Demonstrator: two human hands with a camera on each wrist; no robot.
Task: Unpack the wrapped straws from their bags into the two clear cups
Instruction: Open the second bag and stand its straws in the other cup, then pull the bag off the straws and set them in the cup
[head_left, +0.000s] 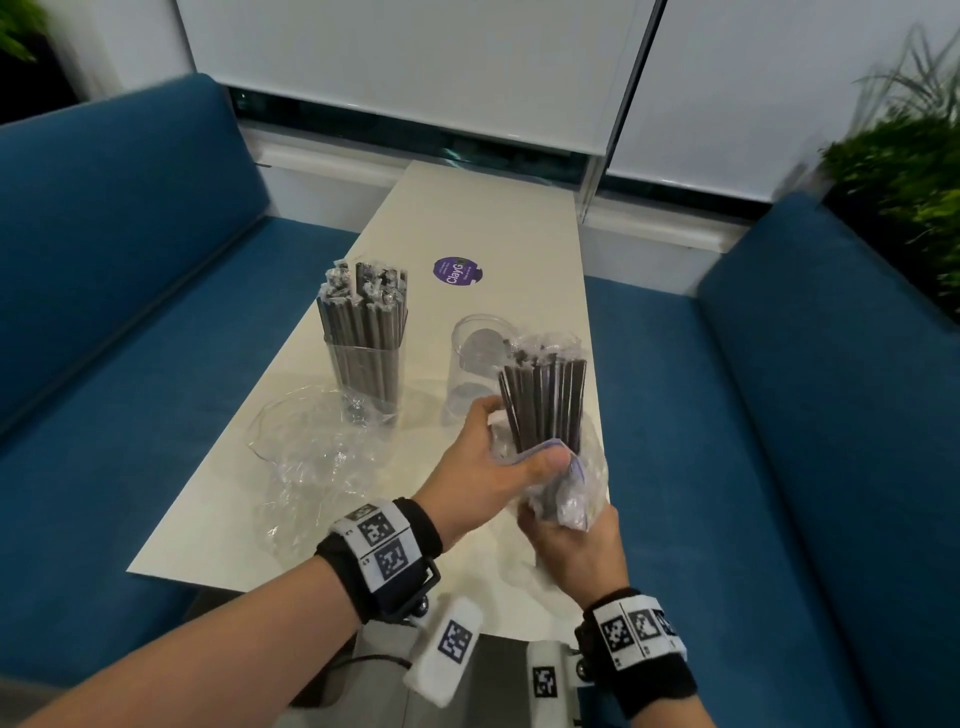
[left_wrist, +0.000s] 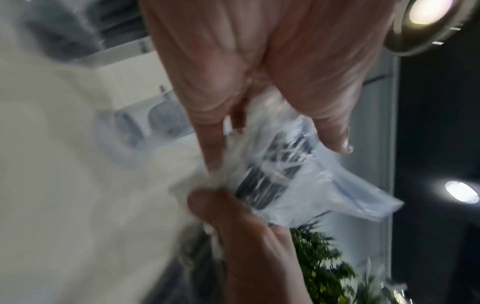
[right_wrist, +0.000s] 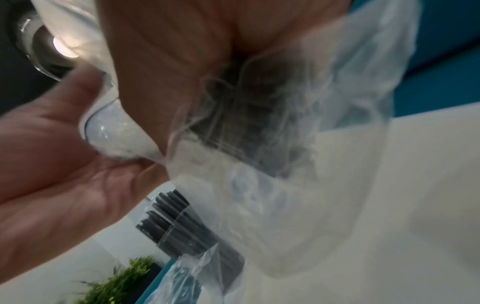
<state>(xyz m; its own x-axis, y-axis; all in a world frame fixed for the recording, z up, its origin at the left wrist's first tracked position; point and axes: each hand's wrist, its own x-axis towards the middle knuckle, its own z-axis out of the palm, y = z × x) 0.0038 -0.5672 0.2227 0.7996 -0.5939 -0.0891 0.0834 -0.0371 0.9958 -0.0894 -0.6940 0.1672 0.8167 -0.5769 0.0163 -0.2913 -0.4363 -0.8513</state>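
On the white table we saw a crumpled empty bag. The left cup stood packed with dark wrapped straws; the right cup looked empty, though glare blurred it. Our left hand clasped a straw bundle half out of its bag, which our right hand gripped from below.

Both forearms reach forward, the left hand gripping above the right hand, fingers curled.

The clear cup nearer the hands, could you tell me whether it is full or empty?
Empty: the clear cup shows only its bare base through the wall, while the other cup is packed with straws.
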